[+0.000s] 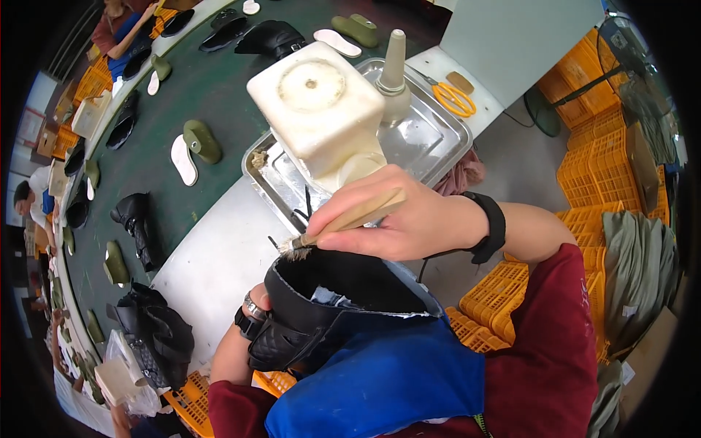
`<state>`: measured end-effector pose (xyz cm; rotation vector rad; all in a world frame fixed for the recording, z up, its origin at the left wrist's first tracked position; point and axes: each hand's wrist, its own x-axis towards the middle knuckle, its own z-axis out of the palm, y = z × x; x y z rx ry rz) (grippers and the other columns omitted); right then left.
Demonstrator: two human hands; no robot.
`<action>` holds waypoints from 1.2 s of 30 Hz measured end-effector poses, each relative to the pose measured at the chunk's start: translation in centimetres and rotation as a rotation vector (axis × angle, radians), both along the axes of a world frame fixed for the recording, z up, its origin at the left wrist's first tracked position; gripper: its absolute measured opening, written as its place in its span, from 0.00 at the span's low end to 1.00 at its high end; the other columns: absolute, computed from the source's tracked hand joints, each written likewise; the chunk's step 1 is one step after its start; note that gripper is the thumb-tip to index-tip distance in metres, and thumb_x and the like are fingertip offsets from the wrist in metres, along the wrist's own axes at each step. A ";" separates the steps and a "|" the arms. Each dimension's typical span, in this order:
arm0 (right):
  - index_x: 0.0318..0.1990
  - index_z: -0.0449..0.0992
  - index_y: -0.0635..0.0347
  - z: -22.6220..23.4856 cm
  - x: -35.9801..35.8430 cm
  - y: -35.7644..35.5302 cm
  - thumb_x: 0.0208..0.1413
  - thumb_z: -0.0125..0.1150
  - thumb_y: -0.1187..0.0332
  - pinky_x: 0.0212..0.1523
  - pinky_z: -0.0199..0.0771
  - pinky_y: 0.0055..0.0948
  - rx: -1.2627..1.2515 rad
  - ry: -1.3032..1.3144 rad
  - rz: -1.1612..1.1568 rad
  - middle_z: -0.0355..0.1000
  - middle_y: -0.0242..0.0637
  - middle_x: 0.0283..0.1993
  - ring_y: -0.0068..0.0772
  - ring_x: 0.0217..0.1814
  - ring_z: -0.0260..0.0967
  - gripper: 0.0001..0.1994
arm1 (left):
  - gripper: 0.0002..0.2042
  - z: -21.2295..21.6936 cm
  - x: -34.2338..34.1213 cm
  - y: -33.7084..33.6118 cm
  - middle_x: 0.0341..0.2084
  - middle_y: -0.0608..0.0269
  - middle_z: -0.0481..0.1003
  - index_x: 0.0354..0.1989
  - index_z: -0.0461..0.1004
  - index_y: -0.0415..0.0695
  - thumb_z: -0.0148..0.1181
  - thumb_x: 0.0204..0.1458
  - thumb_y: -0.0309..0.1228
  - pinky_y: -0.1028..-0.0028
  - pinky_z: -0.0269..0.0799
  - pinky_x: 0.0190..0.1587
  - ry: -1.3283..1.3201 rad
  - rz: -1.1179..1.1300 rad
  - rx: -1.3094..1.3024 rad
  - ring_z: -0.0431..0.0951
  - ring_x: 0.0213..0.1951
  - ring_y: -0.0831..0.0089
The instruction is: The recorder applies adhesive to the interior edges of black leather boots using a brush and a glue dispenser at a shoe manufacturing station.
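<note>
My right hand (416,215) is closed round the wooden handle of a brush (369,208). Its pale bristles sit at the rim of a black boot (292,332) with a quilted side, by the top edge of its opening. Dark laces or straps stick up beside the bristles. At the boot's left side, my left hand (257,298) grips it, the fingers mostly hidden behind the boot. Inside the opening shows a whitish, torn-looking lining patch (330,297). Just beyond my right hand, a cream-coloured square container (328,109) stands tilted on a metal tray (453,142).
A bottle with a tall cone nozzle (395,66) stands on the tray; orange-handled scissors (454,98) lie beside it. A green conveyor (241,95) to the left carries boots, green shoe lasts (202,141) and white insoles (184,160). Orange crates (599,168) stack at right. Other people work at far left.
</note>
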<state>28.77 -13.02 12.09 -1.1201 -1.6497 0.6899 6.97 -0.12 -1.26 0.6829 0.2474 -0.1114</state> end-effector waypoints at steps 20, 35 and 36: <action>0.30 0.75 0.65 0.6 1.4 -0.9 0.52 0.59 0.69 0.23 0.63 0.22 -0.296 -0.183 -0.067 0.70 0.35 0.23 0.25 0.21 0.64 0.07 | 0.44 -0.1 -5.6 0.8 0.44 0.52 0.73 0.51 0.66 0.30 0.80 0.17 0.29 0.66 0.68 0.48 0.132 -0.051 -0.066 0.72 0.45 0.66; 0.34 0.73 0.65 -0.6 1.1 -0.8 0.56 0.55 0.68 0.25 0.67 0.17 -0.447 0.106 -0.114 0.70 0.30 0.26 0.16 0.25 0.66 0.08 | 0.44 -0.6 -8.7 0.5 0.40 0.55 0.75 0.48 0.69 0.30 0.82 0.11 0.25 0.67 0.71 0.43 0.175 -0.072 -0.101 0.73 0.42 0.71; 0.33 0.73 0.65 -0.8 1.3 -1.0 0.56 0.55 0.68 0.24 0.66 0.17 -0.480 0.098 -0.126 0.69 0.30 0.25 0.15 0.24 0.66 0.08 | 0.43 -0.7 -9.2 0.5 0.40 0.55 0.75 0.47 0.70 0.31 0.81 0.11 0.23 0.67 0.71 0.43 0.227 -0.033 -0.075 0.74 0.41 0.70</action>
